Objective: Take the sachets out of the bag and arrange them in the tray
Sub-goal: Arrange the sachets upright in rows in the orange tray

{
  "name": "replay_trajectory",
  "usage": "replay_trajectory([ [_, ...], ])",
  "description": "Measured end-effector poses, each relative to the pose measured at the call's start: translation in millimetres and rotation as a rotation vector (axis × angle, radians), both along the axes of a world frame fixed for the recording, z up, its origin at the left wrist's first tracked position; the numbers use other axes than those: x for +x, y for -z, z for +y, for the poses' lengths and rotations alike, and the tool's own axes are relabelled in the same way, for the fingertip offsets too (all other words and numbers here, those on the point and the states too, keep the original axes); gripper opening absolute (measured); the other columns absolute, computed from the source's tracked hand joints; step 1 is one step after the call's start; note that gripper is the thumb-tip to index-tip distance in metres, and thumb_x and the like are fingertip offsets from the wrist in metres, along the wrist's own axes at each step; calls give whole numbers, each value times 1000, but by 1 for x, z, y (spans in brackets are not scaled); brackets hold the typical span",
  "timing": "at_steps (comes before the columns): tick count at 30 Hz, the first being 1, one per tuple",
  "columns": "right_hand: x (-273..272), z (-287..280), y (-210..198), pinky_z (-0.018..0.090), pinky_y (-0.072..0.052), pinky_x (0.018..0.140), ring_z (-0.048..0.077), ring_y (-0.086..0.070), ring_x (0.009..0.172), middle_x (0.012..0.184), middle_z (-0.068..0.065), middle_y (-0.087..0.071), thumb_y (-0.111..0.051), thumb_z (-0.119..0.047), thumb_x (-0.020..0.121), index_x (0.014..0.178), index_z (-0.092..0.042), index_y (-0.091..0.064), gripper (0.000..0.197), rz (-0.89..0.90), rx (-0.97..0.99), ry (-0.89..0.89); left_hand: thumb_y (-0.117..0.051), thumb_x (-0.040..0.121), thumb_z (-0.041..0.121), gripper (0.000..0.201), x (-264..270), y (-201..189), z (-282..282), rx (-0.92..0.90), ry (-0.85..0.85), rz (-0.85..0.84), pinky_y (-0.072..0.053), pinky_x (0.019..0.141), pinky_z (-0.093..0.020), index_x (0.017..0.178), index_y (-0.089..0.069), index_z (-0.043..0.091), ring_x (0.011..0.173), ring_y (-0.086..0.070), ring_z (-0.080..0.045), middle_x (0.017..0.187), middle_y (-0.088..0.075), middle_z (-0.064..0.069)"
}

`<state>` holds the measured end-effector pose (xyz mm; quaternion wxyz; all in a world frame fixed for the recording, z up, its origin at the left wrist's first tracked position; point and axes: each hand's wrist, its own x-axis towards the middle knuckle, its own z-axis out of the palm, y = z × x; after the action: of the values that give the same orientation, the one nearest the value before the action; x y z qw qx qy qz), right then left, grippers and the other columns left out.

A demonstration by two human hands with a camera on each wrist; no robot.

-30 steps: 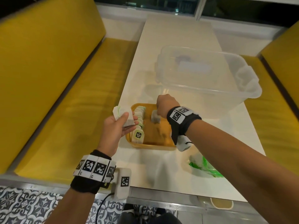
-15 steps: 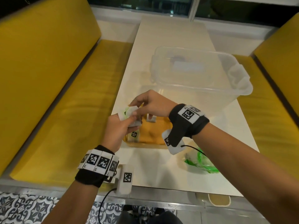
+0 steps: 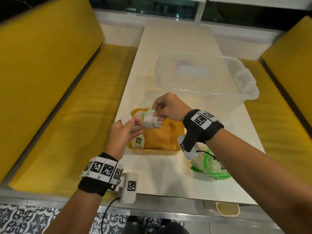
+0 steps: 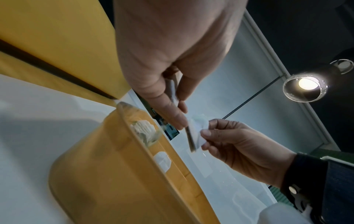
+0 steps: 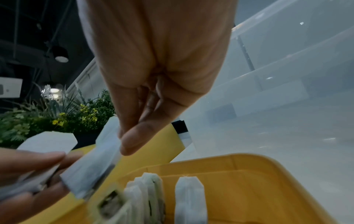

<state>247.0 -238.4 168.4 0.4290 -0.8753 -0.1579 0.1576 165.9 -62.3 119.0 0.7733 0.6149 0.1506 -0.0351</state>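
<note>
- Right hand (image 3: 166,108): thumb and forefinger pinched on upper corner of one sachet (image 3: 149,121), held above left part of yellow tray (image 3: 152,151).
- Left hand (image 3: 122,134): fingers curled round small fan of remaining sachets (image 3: 126,119), just beside the pinched one.
- Handling, judged: paper sachets, very light, thin, limp; easily creased or torn, prone to cling together. Best taken by top edge or corner, one at a time.
- In tray: row of sachets standing on edge along left wall (image 5: 147,195); one apart to its right (image 5: 189,197).
- Green-trimmed bag (image 3: 210,168): on white table (image 3: 168,179), right of tray, apart.
- Clear tub (image 3: 202,78): beyond tray.
</note>
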Motion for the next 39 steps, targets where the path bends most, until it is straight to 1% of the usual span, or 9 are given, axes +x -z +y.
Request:
replay_trajectory([
  [3, 0, 0, 2, 24, -59, 58, 23, -69, 60, 67, 6, -64, -71, 2, 82, 89, 2, -67, 8, -12, -60, -58, -47, 100, 13, 22, 1, 2, 2, 18, -16, 6, -59, 73, -26, 108, -64, 1, 89, -71, -20, 104, -70, -14],
  [6, 1, 2, 2, 26, -59, 59, 23, -69, 60, 67, 6, -64, -70, 2, 83, 87, 0, -67, 5, -47, -93, -76, -47, 101, 14, 24, 1, 1, 2, 26, -16, 5, -59, 73, -26, 113, -63, 1, 91, -70, -20, 105, -69, -12],
  [9, 6, 3, 5, 25, -59, 61, 23, -70, 63, 69, 8, -64, -67, 1, 85, 87, -1, -68, 3, -139, -239, -68, -46, 101, 15, 22, 0, 0, 4, 50, -13, 2, -58, 74, -27, 105, -66, 6, 91, -70, -22, 102, -70, -12],
  [12, 11, 5, 15, 28, -56, 69, 25, -67, 68, 74, 5, -63, -64, -2, 86, 89, -3, -70, 8, -206, -413, -53, -47, 100, 16, 22, -3, -3, 8, 56, -31, 14, -57, 72, -27, 98, -67, 9, 88, -70, -23, 96, -70, -12],
  [15, 16, 8, 28, 29, -51, 72, 25, -61, 75, 92, 12, -67, -61, -4, 85, 92, -6, -70, 12, -199, -533, -33, -46, 100, 13, 22, -7, -7, 12, 37, -40, 5, -58, 67, -23, 93, -67, 9, 80, -69, -20, 90, -68, -12],
  [18, 18, 12, 36, 28, -48, 71, 26, -59, 78, 96, 13, -66, -59, -4, 85, 91, -8, -69, 12, -171, -625, -54, -46, 99, 12, 22, -11, -12, 17, 26, -40, -14, -57, 66, -22, 92, -67, 7, 75, -68, -17, 88, -67, -12],
  [24, 24, 17, 48, 34, -56, 75, 27, -60, 75, 93, 12, -61, -56, -5, 88, 95, -7, -64, 11, -170, -731, -51, -49, 98, 13, 21, -16, -19, 22, 37, -55, -31, -57, 67, -24, 89, -68, 10, 75, -68, -16, 86, -68, -11],
  [30, 29, 17, 51, 34, -55, 75, 27, -56, 77, 88, 9, -55, -58, -7, 87, 97, -9, -61, 11, -241, -841, -44, -49, 98, 14, 21, -18, -19, 24, 33, -52, -28, -57, 68, -25, 88, -67, 11, 78, -68, -17, 87, -68, -10],
  [39, 22, 13, 30, 35, -55, 75, 31, -61, 81, 94, 13, -61, -60, -6, 86, 96, -6, -67, 13, -267, -753, -7, -49, 98, 13, 20, -16, -19, 16, 8, -14, -34, -56, 64, -23, 91, -67, 8, 73, -68, -15, 82, -68, -8],
])
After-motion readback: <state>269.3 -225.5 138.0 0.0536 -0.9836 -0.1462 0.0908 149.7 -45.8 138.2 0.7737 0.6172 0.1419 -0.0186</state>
